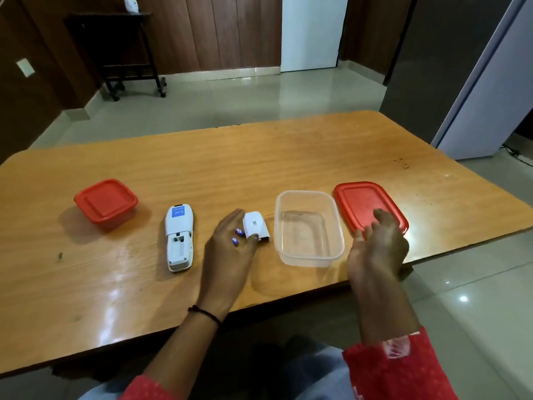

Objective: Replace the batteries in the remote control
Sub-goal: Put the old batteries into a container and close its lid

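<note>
Soft indoor light falls from overhead, throwing pale glare patches across the glossy table (259,157) near its front edge and bright spots on the floor tiles (463,298) at right. The room's far corners sit dim. Short, soft shadows pool left of the closed box (106,202) and the remote (178,238). Wide-angle distortion bows the table's edges. The right hand (377,249) is smeared by motion blur; overall detail is slightly soft.
</note>
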Available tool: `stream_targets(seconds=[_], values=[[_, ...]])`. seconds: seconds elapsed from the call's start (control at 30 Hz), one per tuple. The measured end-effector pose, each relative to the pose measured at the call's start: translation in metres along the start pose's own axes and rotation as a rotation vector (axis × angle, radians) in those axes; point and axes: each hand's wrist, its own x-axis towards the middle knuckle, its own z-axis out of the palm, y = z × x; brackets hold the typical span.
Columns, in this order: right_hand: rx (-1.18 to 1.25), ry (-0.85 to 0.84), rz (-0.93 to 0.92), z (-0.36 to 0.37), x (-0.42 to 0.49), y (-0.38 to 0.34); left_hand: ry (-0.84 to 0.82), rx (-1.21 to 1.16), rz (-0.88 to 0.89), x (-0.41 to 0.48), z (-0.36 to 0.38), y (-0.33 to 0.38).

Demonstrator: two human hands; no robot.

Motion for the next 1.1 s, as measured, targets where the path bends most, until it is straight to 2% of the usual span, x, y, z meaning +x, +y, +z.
stream_targets(seconds=[0.07,0.13,0.2,0.3,0.37,0.43,0.53,0.6,0.67,0.73,0.8,0.87,0.93,1.0,1.1], values=[[-0.252,-0.226,-0.256,0.016,-0.022,0.013,0.038,0.235,0.073,0.013,-0.018,-0.017],[-0.563,-0.515,-0.432,0.036,-0.032,0.041,-0.015,0.452,0.083,0.026,-0.029,-0.032],[-0.910,-0.684,-0.673,0.056,-0.029,0.075,-0.100,0.607,0.077,0.034,-0.033,-0.041],[-1.392,-0.765,-0.978,0.081,-0.018,0.114,-0.157,0.652,0.116,0.036,-0.030,-0.043],[-1.675,-0.794,-1.079,0.093,-0.014,0.126,-0.165,0.662,0.118,0.036,-0.029,-0.041],[-1.805,-0.793,-1.138,0.101,-0.012,0.132,-0.141,0.671,0.130,0.035,-0.031,-0.040],[-1.857,-0.795,-1.186,0.107,-0.013,0.138,-0.078,0.649,0.156,0.034,-0.035,-0.042],[-1.808,-0.811,-1.156,0.108,-0.012,0.137,-0.064,0.633,0.155,0.033,-0.039,-0.044],[-1.533,-0.789,-1.049,0.107,-0.009,0.126,-0.042,0.592,0.163,0.032,-0.043,-0.044],[-1.191,-0.715,-0.860,0.100,-0.006,0.099,-0.012,0.500,0.205,0.033,-0.041,-0.037],[-1.030,-0.664,-0.743,0.082,0.003,0.069,-0.004,0.418,0.271,0.034,-0.031,-0.023],[-1.075,-0.610,-0.698,0.060,0.015,0.048,-0.049,0.416,0.319,0.034,-0.013,-0.006],[-1.229,-0.529,-0.663,0.043,0.030,0.041,-0.147,0.480,0.337,0.032,0.007,0.009],[-1.411,-0.479,-0.680,0.032,0.044,0.046,-0.236,0.564,0.334,0.033,0.026,0.017],[-1.573,-0.499,-0.752,0.028,0.054,0.057,-0.293,0.670,0.346,0.037,0.044,0.020]])
